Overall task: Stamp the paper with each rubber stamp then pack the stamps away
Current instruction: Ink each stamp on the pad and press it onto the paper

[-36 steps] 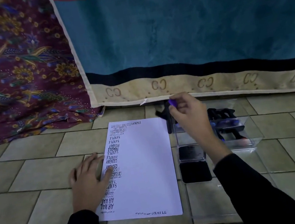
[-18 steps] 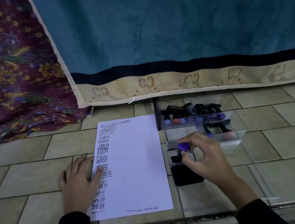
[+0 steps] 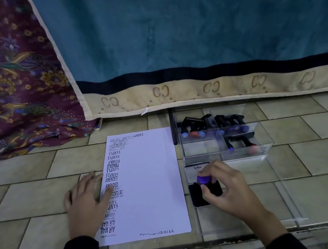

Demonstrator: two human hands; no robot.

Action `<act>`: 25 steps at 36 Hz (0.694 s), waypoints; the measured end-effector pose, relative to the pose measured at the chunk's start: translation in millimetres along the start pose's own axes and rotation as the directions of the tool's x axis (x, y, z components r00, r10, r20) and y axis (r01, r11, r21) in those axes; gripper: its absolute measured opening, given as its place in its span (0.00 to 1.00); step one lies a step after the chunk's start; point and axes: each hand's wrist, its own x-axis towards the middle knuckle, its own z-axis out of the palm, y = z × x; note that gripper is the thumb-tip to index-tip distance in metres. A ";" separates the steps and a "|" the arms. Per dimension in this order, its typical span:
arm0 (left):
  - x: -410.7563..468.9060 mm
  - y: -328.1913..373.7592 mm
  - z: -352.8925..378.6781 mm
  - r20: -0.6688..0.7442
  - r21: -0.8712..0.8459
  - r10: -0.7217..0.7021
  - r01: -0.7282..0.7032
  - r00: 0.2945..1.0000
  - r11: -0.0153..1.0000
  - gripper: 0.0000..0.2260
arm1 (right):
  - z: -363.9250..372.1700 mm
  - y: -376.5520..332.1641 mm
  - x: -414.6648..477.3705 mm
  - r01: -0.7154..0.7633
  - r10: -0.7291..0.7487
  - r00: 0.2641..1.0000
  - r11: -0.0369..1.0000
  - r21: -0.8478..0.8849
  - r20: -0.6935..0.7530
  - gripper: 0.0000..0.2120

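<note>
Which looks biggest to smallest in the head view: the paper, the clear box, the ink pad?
1. paper
2. clear box, though it lies farther from the camera
3. ink pad, partly hidden by the right hand

The left hand (image 3: 86,206) lies flat on the paper's (image 3: 147,184) left edge. The right hand (image 3: 224,188) holds a purple-topped stamp (image 3: 204,179) down on the black ink pad (image 3: 196,195), near the clear box (image 3: 223,144).

Beige tiled floor (image 3: 302,194) under dim light. Far right: hanging teal blanket (image 3: 185,28) with red stripe and cream border. Far left: maroon floral cloth (image 3: 3,87).
</note>
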 end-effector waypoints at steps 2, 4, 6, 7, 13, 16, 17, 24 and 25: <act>0.1 -0.1 0.5 0.001 0.000 -0.004 0.004 1.000 1.000 0.29 | 2.8 1.0 -2.3 0.009 -0.009 1.000 1.000 -0.013 0.005 0.08; 0.3 -0.4 1.0 0.003 -0.002 -0.012 0.012 1.000 1.000 0.29 | 4.5 2.6 -3.2 0.011 -0.011 1.000 1.000 -0.008 -0.010 0.07; 0.3 -0.8 1.5 0.006 0.002 -0.013 0.013 1.000 1.000 0.29 | 5.8 4.0 -2.4 0.013 -0.014 0.999 1.000 -0.004 -0.035 0.06; 0.3 -1.0 1.7 0.007 0.004 -0.012 0.012 1.000 1.000 0.29 | 6.4 4.4 -1.6 0.014 -0.015 0.999 1.000 -0.006 -0.042 0.06; 0.5 -2.2 2.1 0.011 0.008 -0.006 0.006 1.000 1.000 0.29 | 10.9 6.5 -1.9 0.025 -0.025 0.998 1.000 -0.006 -0.052 0.05; 0.2 -2.2 2.2 0.011 0.009 -0.010 0.010 1.000 1.000 0.29 | 12.4 7.5 -2.7 0.019 -0.019 0.998 1.000 0.003 -0.058 0.04; 0.2 -2.1 2.2 0.011 0.009 -0.012 0.011 1.000 1.000 0.29 | 12.6 7.5 -2.1 0.014 -0.014 0.998 1.000 0.002 -0.058 0.04; 0.7 -2.4 3.2 0.017 0.013 -0.016 0.015 1.000 1.000 0.28 | 12.6 7.5 -4.9 0.012 -0.012 0.998 1.000 0.006 -0.066 0.04; 0.6 -1.9 3.0 0.017 0.014 -0.015 0.015 1.000 1.000 0.28 | 12.6 7.0 -4.9 0.008 -0.007 0.997 1.000 0.010 -0.071 0.04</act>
